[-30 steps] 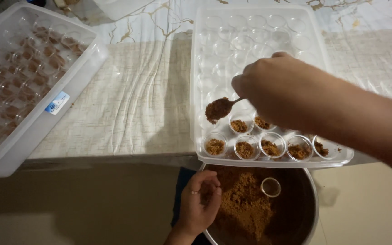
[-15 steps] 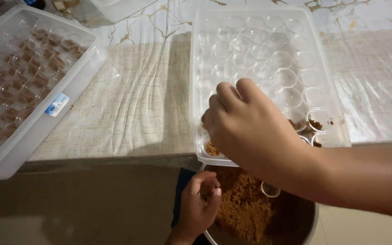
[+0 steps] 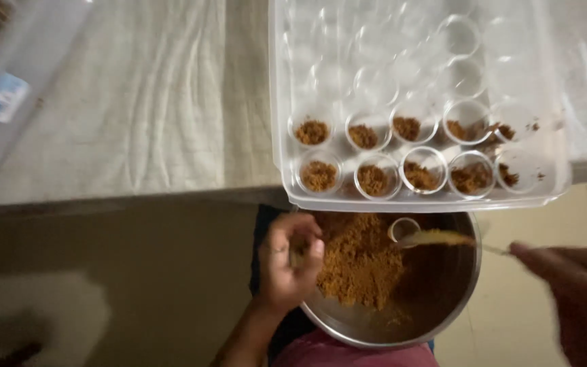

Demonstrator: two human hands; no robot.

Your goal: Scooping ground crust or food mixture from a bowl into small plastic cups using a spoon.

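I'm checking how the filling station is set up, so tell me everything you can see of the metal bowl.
The metal bowl is round, shiny and steel-looking, sitting low in front of the person, its far edge tucked under the clear plastic tray of small cups. A mound of brown crumbly mixture fills its left side; the right side is bare. One small clear cup lies inside. The left hand grips the near-left rim, and a loaded spoon from the right hand hovers over it.

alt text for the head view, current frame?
Seen from above, the right hand holds a spoon over a metal bowl of brown crumbly mix, while the left hand grips the bowl's near rim. Just beyond, on a cloth-covered table, a clear plastic tray holds small cups, the nearest two rows filled.
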